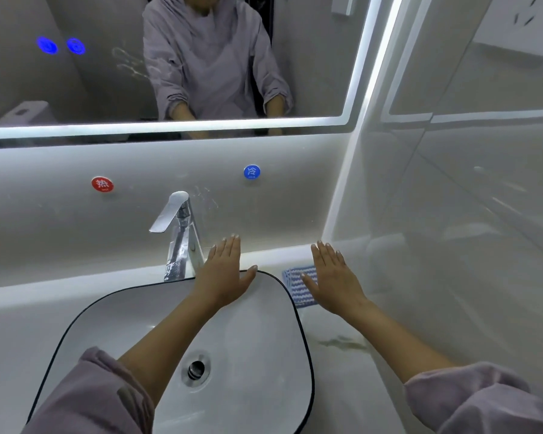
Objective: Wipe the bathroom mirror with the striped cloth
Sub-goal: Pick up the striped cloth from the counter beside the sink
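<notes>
The bathroom mirror [107, 89] fills the upper left, edged by a lit strip, with whitish smears left of my reflection. A blue-and-white striped cloth [297, 285] lies folded on the counter right of the basin. My right hand [334, 277] is flat with straight fingers, above the cloth's right part and covering it; whether it touches is unclear. My left hand [224, 272] is stretched flat over the basin's far rim, right of the tap, holding nothing.
A chrome tap [179, 236] stands behind the white, dark-rimmed basin [85, 311]. Red hot [102, 184] and blue cold [251, 172] stickers sit on the backsplash. A glossy side wall [452, 214] closes the right. Two blue touch buttons [61, 45] glow in the mirror.
</notes>
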`<state>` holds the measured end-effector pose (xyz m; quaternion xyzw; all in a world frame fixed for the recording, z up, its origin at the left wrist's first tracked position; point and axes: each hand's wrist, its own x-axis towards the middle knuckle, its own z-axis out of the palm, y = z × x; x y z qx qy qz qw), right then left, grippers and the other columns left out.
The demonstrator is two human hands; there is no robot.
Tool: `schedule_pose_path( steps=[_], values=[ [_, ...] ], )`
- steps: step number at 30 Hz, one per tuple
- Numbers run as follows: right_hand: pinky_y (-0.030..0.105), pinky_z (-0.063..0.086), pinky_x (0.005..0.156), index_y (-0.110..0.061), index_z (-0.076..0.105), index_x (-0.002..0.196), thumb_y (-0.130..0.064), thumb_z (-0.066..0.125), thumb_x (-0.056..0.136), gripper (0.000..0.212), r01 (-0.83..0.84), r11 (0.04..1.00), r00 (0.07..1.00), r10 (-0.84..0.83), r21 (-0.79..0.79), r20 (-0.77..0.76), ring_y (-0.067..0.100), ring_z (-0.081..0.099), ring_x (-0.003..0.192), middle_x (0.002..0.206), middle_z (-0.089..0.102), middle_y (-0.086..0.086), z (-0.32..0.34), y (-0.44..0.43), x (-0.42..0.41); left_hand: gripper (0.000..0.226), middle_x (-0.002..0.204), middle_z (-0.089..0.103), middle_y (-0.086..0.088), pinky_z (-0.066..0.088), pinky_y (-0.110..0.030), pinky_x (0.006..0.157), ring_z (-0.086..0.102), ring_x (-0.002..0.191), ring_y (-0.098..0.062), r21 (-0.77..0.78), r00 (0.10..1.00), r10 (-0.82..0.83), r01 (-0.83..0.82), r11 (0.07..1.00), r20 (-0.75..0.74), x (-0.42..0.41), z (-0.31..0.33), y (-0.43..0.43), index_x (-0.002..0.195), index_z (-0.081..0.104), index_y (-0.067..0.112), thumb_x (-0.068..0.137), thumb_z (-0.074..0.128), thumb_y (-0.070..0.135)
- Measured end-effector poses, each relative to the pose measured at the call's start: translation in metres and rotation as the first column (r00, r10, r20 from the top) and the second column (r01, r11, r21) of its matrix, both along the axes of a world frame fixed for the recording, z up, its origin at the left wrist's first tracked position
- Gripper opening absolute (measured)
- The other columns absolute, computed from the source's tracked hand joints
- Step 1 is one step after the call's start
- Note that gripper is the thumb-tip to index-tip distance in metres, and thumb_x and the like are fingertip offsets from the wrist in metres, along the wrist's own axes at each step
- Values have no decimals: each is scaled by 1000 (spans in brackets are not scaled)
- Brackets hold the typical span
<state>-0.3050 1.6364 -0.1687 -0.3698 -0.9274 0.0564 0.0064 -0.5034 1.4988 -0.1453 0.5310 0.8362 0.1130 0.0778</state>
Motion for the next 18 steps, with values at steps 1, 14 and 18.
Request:
schedule_pose_path(
  steps=[1, 14, 18],
  values=[
    [31, -6, 118, -7, -4, 152, -48, 28, 100, 73, 14, 1000, 1000, -14, -22, 2, 22, -6, 148, 161, -6, 9, -4, 4, 0, 75, 162, 2, -7, -2, -31, 119, 0, 150, -21, -9, 1000, -10, 11, 1000, 11, -1, -2, 6, 153, 1, 7, 99, 33, 48],
    [29, 8, 118, -12, 0, 153, -48, 31, 100, 72, 193, 937, 979, -202, -291, 1, 17, 3, 148, 162, -1, 2, -62, 51, -3, 75, 163, -1, -5, 5, -32, 120, 1, 150, -19, -205, 975, -121, 159, 966, 188, -9, -44, 94, 153, -3, 11, 99, 32, 49],
    [32, 21, 115, -12, 6, 153, -48, 33, 100, 69, 267, 889, 959, -284, -372, 10, 19, 17, 145, 161, 9, 3, -79, 65, -6, 74, 162, 13, -3, 23, -34, 116, 21, 147, -19, -340, 931, -145, 262, 903, 334, -11, -58, 121, 154, 7, 15, 97, 41, 48]
  ],
)
